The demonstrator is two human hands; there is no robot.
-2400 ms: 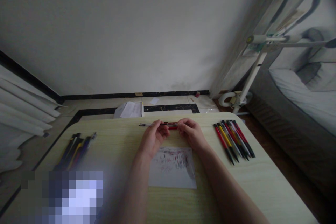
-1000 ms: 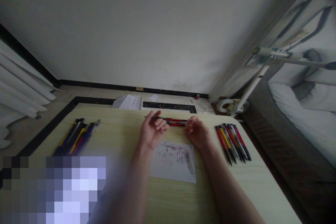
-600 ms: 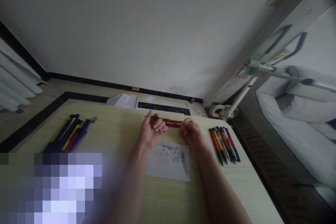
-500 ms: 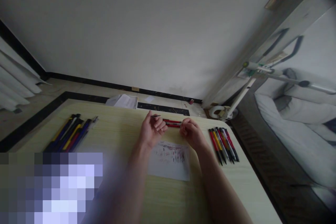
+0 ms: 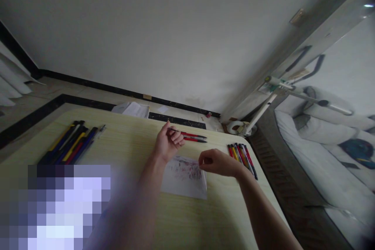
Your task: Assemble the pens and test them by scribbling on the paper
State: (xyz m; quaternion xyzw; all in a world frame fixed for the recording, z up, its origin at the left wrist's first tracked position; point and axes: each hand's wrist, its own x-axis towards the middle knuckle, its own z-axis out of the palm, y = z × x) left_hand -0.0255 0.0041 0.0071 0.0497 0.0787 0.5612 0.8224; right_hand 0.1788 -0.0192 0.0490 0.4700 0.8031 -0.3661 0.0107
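My left hand (image 5: 170,140) is closed around two red-and-black pens (image 5: 193,135) above the far part of the table. Their dark tips point right, and a thin dark end shows between thumb and fingers. My right hand (image 5: 215,162) hovers by the right edge of a scribbled white sheet of paper (image 5: 186,189), its thumb and fingertips curled together in a ring. Nothing shows between them. To its right lies a row of red, yellow and silver pens (image 5: 241,158).
A pile of blue, yellow, red and black pens (image 5: 68,144) lies on the left of the light wooden table (image 5: 131,136). White papers (image 5: 133,109) in a box stand beyond the far edge. A white-framed stand (image 5: 260,113) and a grey sofa (image 5: 310,144) are at the right.
My right hand has moved away from the pens' tips and back toward me, over the paper's right edge. My left hand keeps hold of the pens. The view has shifted slightly.
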